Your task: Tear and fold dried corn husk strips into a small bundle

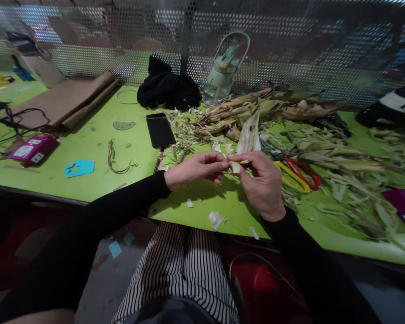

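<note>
My left hand (194,170) and my right hand (263,182) meet above the front of the green table (97,148). Both pinch the lower end of a pale dried corn husk (249,135) that stands up and away from them. The fingers of each hand are closed on the husk. Small husk scraps (216,219) lie on the table just under my hands. Red and yellow handled scissors (295,173) rest right of my right hand.
A heap of dried husks (273,110) covers the middle and right of the table. A black phone (159,129), black cloth (167,90), green water bottle (227,67), brown paper (62,101), magenta box (33,148), blue card (79,168) and cables lie around. Perforated metal screen behind.
</note>
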Available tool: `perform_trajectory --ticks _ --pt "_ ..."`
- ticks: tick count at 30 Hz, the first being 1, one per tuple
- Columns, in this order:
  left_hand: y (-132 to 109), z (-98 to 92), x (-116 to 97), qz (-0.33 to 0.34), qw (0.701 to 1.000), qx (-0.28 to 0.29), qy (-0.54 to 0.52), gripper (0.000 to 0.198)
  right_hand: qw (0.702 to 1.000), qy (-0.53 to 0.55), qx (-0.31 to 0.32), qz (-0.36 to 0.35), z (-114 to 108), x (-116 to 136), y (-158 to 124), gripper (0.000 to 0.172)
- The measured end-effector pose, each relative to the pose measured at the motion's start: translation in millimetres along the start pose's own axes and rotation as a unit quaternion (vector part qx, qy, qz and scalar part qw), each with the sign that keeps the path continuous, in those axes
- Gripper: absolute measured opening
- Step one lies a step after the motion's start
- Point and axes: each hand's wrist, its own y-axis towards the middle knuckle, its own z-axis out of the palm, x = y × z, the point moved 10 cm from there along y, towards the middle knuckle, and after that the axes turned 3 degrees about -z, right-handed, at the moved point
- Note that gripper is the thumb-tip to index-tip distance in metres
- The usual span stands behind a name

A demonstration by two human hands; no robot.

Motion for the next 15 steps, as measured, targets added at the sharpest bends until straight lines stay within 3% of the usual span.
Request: perform_trajectory --ticks 5,15 --pt "0 1.5 2 -0.016 1.0 0.017 -0.016 0.011 0.993 -0.096 0.001 -0.069 0 15 0 0.019" --pt "-4 0.3 4 -0.028 0.999 -0.002 -0.033 0.025 0.99 -0.107 0.0 -0.092 3 26 -2 0.02"
